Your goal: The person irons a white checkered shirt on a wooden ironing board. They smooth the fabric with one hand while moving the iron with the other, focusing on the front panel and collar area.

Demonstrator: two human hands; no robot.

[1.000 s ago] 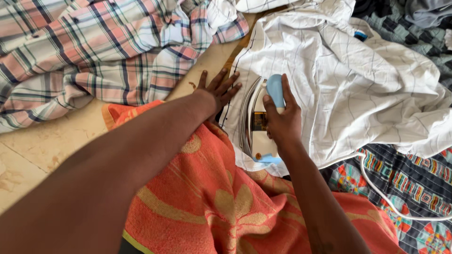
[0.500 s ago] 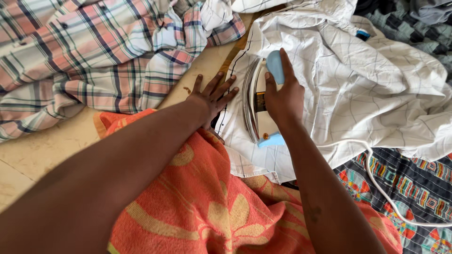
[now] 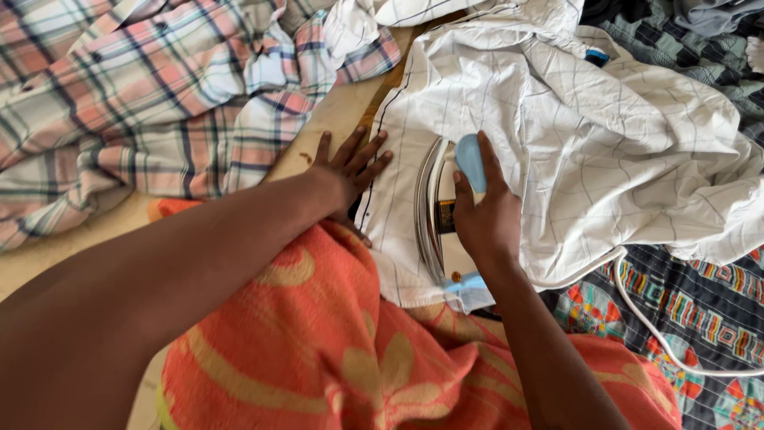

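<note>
Head view: right hand point(image 3: 485, 219) clenches iron point(image 3: 442, 211); left hand point(image 3: 344, 171), seemingly flat, pins white shirt point(image 3: 573, 135).

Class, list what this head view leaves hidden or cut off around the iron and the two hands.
- Iron handle: mostly covered by the right hand.
- Iron's soleplate: faces the white shirt, unseen.
- Cord: runs off the right edge; plug unseen.
- Left hand palm: pressed down, hidden.
- Plaid shirt: cut off by top and left edges.
</note>
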